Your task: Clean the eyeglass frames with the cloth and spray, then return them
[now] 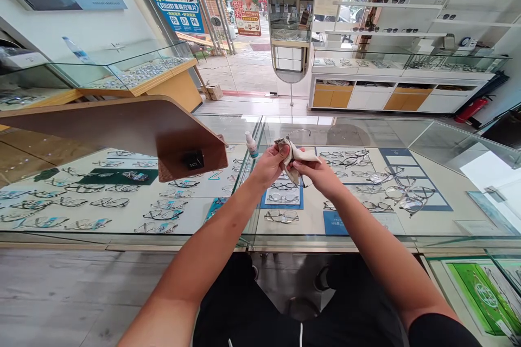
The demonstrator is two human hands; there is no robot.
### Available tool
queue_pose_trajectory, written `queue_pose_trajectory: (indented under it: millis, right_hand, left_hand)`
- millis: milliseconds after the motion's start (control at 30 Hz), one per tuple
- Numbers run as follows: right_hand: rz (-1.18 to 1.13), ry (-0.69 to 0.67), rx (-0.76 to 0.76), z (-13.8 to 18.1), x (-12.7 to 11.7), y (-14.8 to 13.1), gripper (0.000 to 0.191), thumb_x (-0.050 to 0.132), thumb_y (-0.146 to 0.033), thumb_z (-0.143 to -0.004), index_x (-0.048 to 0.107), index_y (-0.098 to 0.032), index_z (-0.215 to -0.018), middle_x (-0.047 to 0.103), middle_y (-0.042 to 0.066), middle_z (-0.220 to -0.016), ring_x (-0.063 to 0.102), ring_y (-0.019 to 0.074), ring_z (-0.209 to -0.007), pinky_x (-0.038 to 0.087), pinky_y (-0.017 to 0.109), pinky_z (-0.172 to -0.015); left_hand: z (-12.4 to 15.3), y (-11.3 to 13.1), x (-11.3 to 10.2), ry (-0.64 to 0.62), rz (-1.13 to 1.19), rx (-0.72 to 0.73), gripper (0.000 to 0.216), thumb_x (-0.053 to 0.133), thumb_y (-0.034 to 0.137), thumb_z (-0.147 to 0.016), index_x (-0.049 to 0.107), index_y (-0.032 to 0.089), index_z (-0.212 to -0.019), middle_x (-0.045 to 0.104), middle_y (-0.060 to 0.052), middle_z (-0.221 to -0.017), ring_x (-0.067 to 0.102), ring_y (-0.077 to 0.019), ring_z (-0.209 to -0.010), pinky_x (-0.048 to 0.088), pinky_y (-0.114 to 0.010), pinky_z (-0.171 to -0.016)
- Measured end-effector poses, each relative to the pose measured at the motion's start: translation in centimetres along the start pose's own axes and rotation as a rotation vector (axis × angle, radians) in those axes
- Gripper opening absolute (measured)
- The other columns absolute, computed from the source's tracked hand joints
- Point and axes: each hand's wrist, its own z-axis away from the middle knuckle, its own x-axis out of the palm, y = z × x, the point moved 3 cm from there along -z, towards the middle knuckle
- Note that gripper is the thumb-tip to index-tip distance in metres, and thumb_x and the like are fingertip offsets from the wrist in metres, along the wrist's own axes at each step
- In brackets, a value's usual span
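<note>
Both my hands meet above a glass display counter (345,238). My left hand (268,165) is closed around a pair of thin-framed glasses (293,135), of which a wire rim and one temple show above my fingers. My right hand (319,173) pinches a pale cleaning cloth (295,162) that is wrapped over part of the glasses. A small white spray bottle (251,145) with a blue label stands on the counter just left of my left hand.
Under the glass lie several rows of spectacle frames (122,203). A raised wooden panel (134,124) with a black box juts out at left. Wall shelves with glasses (391,0), cabinets and a red fire extinguisher (470,109) stand at the back right. The doorway (248,65) opens ahead.
</note>
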Motion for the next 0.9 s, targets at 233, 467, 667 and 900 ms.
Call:
queue_pose_trajectory:
  millis: [233,467,667,900]
  right_hand:
    - [0.007,0.006,-0.024,0.2,-0.3,-0.9,0.045,0.09,-0.065,-0.084,0.075,-0.024,-0.092,0.081,0.007,-0.099,0.069,0.0243,-0.096,0.054,0.04,-0.089]
    - [0.048,-0.015,-0.022,0.1,0.5,-0.4,0.046,0.093,-0.065,-0.079,0.079,-0.025,-0.097,0.077,0.005,-0.095,0.067,0.0244,-0.095,0.052,0.039,-0.086]
    - [0.041,0.014,-0.039,0.1,0.3,-0.8,0.049,0.087,-0.071,-0.083,0.077,-0.024,-0.091,0.079,0.007,-0.094,0.068,0.025,-0.093,0.053,0.041,-0.086]
    - [0.114,-0.014,-0.05,0.2,0.2,-1.0,0.049,0.086,-0.073,-0.083,0.079,-0.024,-0.087,0.079,0.007,-0.094,0.066,0.0248,-0.091,0.049,0.04,-0.083]
  left_hand:
    - [1.0,0.9,0.1,-0.1,-0.018,-0.014,0.035,0.101,0.042,-0.077,0.076,0.022,-0.091,0.067,0.0,-0.072,0.062,-0.0144,-0.065,0.058,-0.03,-0.068]
    - [0.4,0.5,0.0,-0.008,-0.034,0.002,0.045,0.1,0.054,-0.077,0.075,0.019,-0.091,0.076,-0.005,-0.08,0.067,-0.0163,-0.063,0.06,-0.032,-0.063]
    - [0.7,1.2,-0.4,-0.069,-0.045,-0.031,0.035,0.097,0.046,-0.083,0.076,0.021,-0.095,0.072,-0.002,-0.073,0.068,-0.0176,-0.062,0.062,-0.034,-0.066]
    - [0.6,0.9,0.2,-0.105,-0.059,0.075,0.044,0.104,0.044,-0.073,0.074,0.019,-0.092,0.066,0.0,-0.07,0.061,-0.0133,-0.058,0.054,-0.029,-0.058]
